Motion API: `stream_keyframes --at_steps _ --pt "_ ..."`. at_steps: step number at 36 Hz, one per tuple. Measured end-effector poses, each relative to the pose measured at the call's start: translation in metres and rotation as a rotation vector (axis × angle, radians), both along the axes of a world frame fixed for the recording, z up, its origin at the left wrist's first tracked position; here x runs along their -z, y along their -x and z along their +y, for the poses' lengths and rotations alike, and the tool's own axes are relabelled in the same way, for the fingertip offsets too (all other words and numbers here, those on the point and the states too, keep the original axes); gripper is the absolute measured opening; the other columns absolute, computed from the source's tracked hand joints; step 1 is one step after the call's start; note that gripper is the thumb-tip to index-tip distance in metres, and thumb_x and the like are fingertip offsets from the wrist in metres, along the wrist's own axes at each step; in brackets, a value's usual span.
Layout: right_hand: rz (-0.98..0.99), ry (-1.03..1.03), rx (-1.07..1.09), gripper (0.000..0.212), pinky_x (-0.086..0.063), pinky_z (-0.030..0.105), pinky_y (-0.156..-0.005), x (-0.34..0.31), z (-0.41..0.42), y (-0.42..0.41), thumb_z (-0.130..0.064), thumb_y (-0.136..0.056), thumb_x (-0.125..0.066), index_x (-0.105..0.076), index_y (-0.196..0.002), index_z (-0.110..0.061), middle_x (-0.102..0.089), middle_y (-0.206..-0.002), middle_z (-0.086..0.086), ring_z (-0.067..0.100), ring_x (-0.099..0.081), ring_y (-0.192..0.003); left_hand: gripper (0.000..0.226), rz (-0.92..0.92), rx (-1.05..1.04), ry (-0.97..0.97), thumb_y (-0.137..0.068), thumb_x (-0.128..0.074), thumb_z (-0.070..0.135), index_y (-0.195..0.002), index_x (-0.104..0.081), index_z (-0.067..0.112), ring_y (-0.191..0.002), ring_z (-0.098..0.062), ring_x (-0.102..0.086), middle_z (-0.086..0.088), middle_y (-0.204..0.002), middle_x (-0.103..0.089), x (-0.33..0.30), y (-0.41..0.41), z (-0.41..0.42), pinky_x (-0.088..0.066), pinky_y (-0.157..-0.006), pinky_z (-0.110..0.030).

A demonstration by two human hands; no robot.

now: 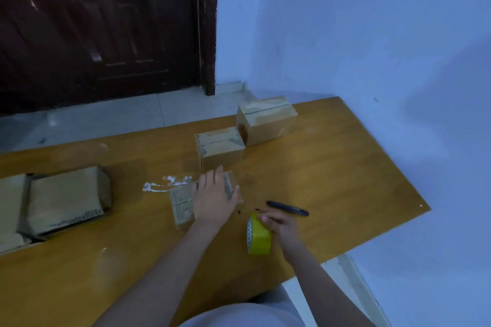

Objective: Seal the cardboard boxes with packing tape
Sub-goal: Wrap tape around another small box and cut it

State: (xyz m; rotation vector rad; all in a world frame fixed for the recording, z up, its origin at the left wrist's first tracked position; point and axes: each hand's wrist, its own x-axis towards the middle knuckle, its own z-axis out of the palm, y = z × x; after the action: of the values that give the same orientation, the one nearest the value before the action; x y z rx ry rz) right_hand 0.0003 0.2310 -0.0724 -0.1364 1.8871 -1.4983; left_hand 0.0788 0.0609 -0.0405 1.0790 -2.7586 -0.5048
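The left hand point(215, 202) lies flat on a small box point(183, 204) in the middle of the tabletop point(345, 167), and the right hand point(279, 223) holds the yellow tape roll point(259, 237) near the front edge

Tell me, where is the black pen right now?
In the head view, the slim black pen lies flat on the orange wooden table, right of the small cardboard box, just beyond the right hand and the yellow tape roll.

Head view, steeply downward, table point(332, 167) close
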Motion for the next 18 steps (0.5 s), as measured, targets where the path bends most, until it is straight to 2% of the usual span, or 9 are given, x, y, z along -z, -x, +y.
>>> stream_keyframes --at_steps 3,7,12,18 --pt "-0.025 0.027 0.034 0.007 -0.043 0.043 -0.101 -0.001 0.000 0.002 -0.001 -0.081 -0.067 -0.072 -0.083 -0.005 -0.069 -0.107 0.000 0.018 -0.060 -0.108 0.066 -0.076 -0.054 -0.030 -0.092 -0.041 0.052 -0.143 -0.030 0.012 -0.125 -0.027 -0.031 -0.008 -0.134 -0.035 -0.007 0.018 -0.012 -0.027 -0.101 -0.039" --pt "-0.024 0.057 0.073 0.012 -0.045 0.041 -0.100 -0.003 0.003 0.005 0.000 -0.083 -0.065 -0.070 -0.093 0.004 -0.068 -0.107 0.000 0.022 -0.058 -0.113 0.056 -0.246 -0.048 -0.100 -0.089 -0.042 0.048 -0.130 -0.046 0.010 -0.122 -0.028 -0.034 -0.009 -0.128 -0.042 0.000 0.033 -0.023 -0.029 -0.098 -0.042" --pt "-0.032 0.041 0.075 0.015 -0.045 0.041 -0.100 -0.003 0.007 0.010 -0.003 -0.084 -0.065 -0.069 -0.095 0.006 -0.067 -0.113 0.001 0.019 -0.058 -0.113 0.046 -0.258 -0.041 -0.098 -0.088 -0.044 0.043 -0.122 -0.049 0.013 -0.118 -0.026 -0.041 -0.006 -0.121 -0.050 0.006 0.042 -0.022 -0.032 -0.097 -0.044" --pt "-0.077 0.007 0.085 0.017 -0.042 0.045 -0.102 0.002 0.006 0.011 -0.002 -0.083 -0.066 -0.068 -0.096 0.008 -0.067 -0.113 0.000 0.020 -0.058 -0.113 0.029 -0.224 -0.018 -0.076 -0.094 -0.039 0.038 -0.115 -0.050 0.021 -0.112 -0.024 -0.042 -0.003 -0.113 -0.051 0.009 0.041 -0.020 -0.032 -0.092 -0.045"
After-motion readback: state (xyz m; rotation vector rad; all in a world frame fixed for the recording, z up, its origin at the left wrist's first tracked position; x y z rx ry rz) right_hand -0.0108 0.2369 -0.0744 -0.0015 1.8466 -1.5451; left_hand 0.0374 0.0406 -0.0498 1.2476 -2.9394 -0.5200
